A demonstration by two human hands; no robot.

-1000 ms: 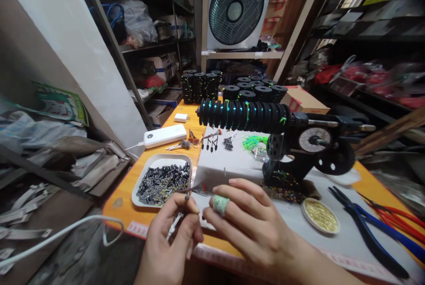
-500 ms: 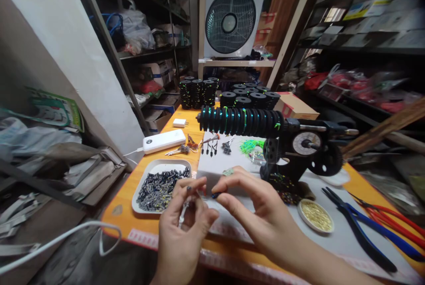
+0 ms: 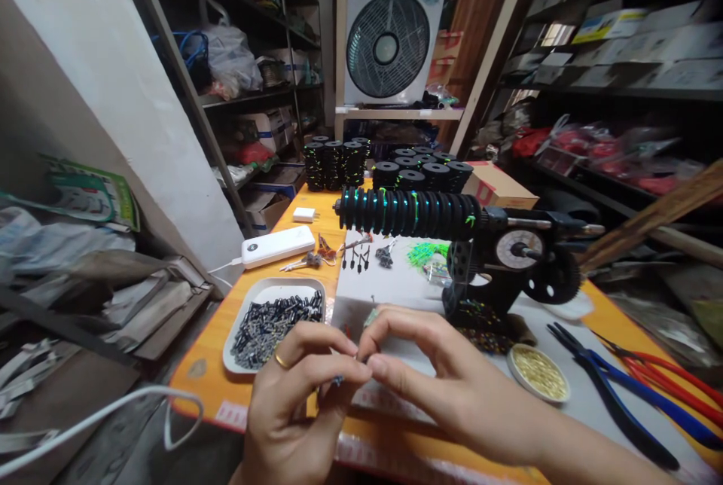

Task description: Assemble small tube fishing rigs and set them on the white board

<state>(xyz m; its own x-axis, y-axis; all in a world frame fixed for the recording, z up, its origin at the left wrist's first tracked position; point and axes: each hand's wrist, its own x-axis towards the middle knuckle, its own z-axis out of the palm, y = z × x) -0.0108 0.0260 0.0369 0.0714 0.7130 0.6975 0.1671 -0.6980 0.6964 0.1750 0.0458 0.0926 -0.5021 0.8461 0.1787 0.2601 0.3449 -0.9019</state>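
Observation:
My left hand [image 3: 308, 391], with a gold ring on one finger, is curled closed; what it grips is mostly hidden, with a small bluish-dark bit [image 3: 337, 379] showing below its fingers. At its fingertips, my right hand [image 3: 434, 364] pinches a small dark piece [image 3: 364, 358] between thumb and forefinger. Both sets of fingertips meet over the near edge of the table. Just left of them, a white tray [image 3: 230, 353] holds many small dark tube-like pieces. Beyond the hands, several small black forked pieces [image 3: 357, 257] lie on a white surface.
A black rod machine [image 3: 410, 211] with ringed coils stands behind my right hand. Nearby lie a dish of gold bits [image 3: 539, 373], blue-handled pliers [image 3: 613, 391] and a red-handled tool [image 3: 666, 372]. A white power bank [image 3: 278, 245] sits left, with stacked black spools [image 3: 339, 165] behind.
My hands have come together, the right bringing its small dark piece to the left fingertips. The left hand has turned, hiding the pale item that showed in its palm.

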